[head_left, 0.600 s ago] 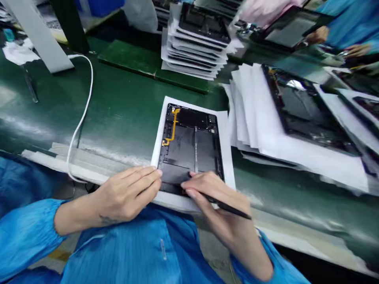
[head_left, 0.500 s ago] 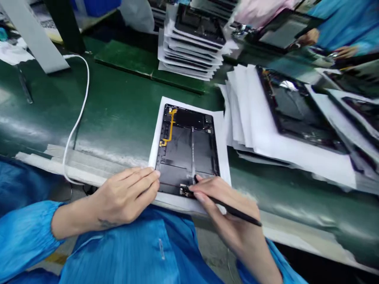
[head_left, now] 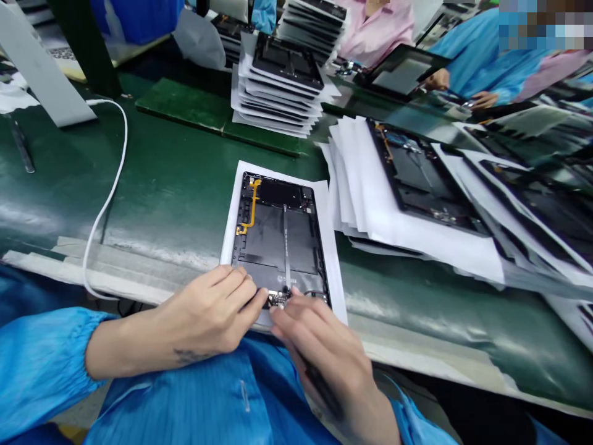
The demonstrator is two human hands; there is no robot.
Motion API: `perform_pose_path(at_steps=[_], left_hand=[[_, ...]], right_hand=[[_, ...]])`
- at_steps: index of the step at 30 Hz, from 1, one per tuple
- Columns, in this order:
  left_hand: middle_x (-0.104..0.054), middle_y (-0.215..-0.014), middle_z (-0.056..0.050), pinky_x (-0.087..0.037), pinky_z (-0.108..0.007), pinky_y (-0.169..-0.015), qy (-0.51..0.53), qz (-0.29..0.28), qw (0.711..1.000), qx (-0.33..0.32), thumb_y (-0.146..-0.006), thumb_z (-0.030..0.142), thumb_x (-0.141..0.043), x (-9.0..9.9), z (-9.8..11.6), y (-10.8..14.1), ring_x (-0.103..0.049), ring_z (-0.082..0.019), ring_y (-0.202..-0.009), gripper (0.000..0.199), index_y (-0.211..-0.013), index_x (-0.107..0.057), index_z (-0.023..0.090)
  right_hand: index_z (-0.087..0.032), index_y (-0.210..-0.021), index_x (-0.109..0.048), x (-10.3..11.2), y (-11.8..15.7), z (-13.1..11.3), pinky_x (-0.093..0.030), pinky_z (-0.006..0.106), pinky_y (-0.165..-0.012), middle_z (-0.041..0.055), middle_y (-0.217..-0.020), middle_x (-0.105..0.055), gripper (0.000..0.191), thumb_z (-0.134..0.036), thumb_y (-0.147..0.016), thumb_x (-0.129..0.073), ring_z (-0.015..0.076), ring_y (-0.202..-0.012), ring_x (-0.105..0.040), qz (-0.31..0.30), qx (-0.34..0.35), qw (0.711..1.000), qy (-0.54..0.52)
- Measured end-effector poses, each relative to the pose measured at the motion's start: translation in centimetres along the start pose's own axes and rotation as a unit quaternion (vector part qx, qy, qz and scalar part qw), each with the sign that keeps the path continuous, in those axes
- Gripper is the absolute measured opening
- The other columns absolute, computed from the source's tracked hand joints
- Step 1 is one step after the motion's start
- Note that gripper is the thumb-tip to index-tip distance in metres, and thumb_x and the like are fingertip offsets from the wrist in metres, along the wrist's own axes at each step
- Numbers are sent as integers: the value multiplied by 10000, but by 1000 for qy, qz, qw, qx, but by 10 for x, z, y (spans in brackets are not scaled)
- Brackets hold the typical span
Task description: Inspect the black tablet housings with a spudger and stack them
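An opened tablet point(head_left: 259, 247) lies on a white sheet point(head_left: 334, 272) at the bench's front edge, its dark inside facing up. A yellow flex cable point(head_left: 254, 210) runs along its left side and a silver-grey ribbon cable point(head_left: 286, 241) down the middle. My left hand point(head_left: 217, 309) rests on the tablet's lower left part, fingers extended, the index fingertip at a small circuit board point(head_left: 278, 299). My right hand point(head_left: 324, 340) has its fingertips at the same board's right side. Within it is a black pen-like tool point(head_left: 324, 389), pointing back under the palm; its tip is hidden.
Stacked tablet housings with white sheets point(head_left: 278, 105) stand behind, more point(head_left: 361, 185) lie to the right. A white cable point(head_left: 121, 167) curves at left near metal tweezers point(head_left: 21, 145). A green board point(head_left: 185, 105) lies further back. Across the bench, co-workers' hands point(head_left: 484, 99) handle parts.
My right hand has turned so the black tool points back toward me, and its fingertips moved onto the board. My left hand has shifted right to the board. The view has swung slightly right.
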State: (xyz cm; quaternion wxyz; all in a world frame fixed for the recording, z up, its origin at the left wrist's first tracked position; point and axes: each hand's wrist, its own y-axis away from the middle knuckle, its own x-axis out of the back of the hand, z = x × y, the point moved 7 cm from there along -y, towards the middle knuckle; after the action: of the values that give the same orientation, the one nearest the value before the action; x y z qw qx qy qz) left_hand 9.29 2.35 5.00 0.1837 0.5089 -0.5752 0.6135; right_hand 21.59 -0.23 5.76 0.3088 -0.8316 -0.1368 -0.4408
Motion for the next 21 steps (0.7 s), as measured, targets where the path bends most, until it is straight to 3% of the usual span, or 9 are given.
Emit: perform_pose_path(at_steps=[3,5,8,10,12,14,16,19,21], left_hand=[[-723,-1095,-184,-538,-417,-880,-22,-21,999,-20,-980,134,-504,-3,7,6,-679,-310,-1018,332,-1252,-629,-11],[-726,-1101,-169,-547,-406,-898,22,-14,1000,-12,-970,102,-488,-4,3,12,-679,-293,-1043,322,-1240,-642,19],[-665,-1303,-130,-522,-450,-1039,202,-8,971,128,-961,67,-419,-5,-34,21,-596,-276,-1271,412,-1299,-639,152],[-495,-1530,-98,-473,-501,-1119,346,-29,892,291,-969,131,-441,-12,-67,27,-450,-292,-1434,504,-1449,-533,252],[-317,-1644,-91,-502,-506,-1092,469,-57,760,446,-958,250,-537,-20,-88,32,-383,-331,-1477,634,-1566,-363,296],[-212,-1681,-94,-564,-475,-1013,549,-70,621,555,-923,359,-629,-25,-92,31,-392,-353,-1467,793,-1610,-237,304],[-151,-1695,-99,-593,-441,-954,567,-55,532,627,-888,439,-688,-25,-89,27,-410,-345,-1451,927,-1626,-141,311],[-308,-1633,-149,-587,-420,-918,575,-37,501,646,-851,525,-722,-33,-85,18,-512,-325,-1357,970,-1615,-172,289],[-555,-1433,-185,-577,-414,-886,592,-77,545,589,-844,584,-689,-45,-90,6,-626,-319,-1188,805,-1500,-432,194]], right_hand=[[-104,-1091,-649,-4,3,-9,-532,442,-1056,66,-846,-701,177,-58,-952,-549,214,-921,-669,-21,42,997,61],[-112,-1089,-660,-2,5,-4,-554,423,-1021,73,-870,-707,177,-70,-950,-558,208,-907,-678,0,25,999,20],[-169,-1052,-677,5,10,18,-586,359,-906,58,-910,-718,181,-72,-943,-570,187,-896,-688,94,-55,987,-116],[-207,-1008,-694,8,14,32,-582,308,-844,30,-906,-729,188,-75,-941,-578,170,-898,-695,153,-107,966,-178],[-234,-977,-714,8,17,40,-572,268,-812,11,-901,-739,185,-97,-943,-594,155,-893,-698,185,-144,950,-205],[-252,-956,-730,7,18,43,-567,240,-795,0,-887,-746,180,-120,-944,-608,142,-873,-703,201,-161,940,-222],[-262,-939,-743,6,18,41,-570,225,-773,-3,-863,-750,170,-146,-945,-618,141,-847,-712,213,-162,932,-244],[-265,-944,-756,1,14,41,-582,227,-766,9,-855,-754,145,-206,-956,-625,152,-830,-725,234,-151,917,-287],[-266,-961,-760,0,8,42,-587,236,-769,20,-855,-749,172,-269,-987,-591,154,-816,-724,250,-126,907,-314]])
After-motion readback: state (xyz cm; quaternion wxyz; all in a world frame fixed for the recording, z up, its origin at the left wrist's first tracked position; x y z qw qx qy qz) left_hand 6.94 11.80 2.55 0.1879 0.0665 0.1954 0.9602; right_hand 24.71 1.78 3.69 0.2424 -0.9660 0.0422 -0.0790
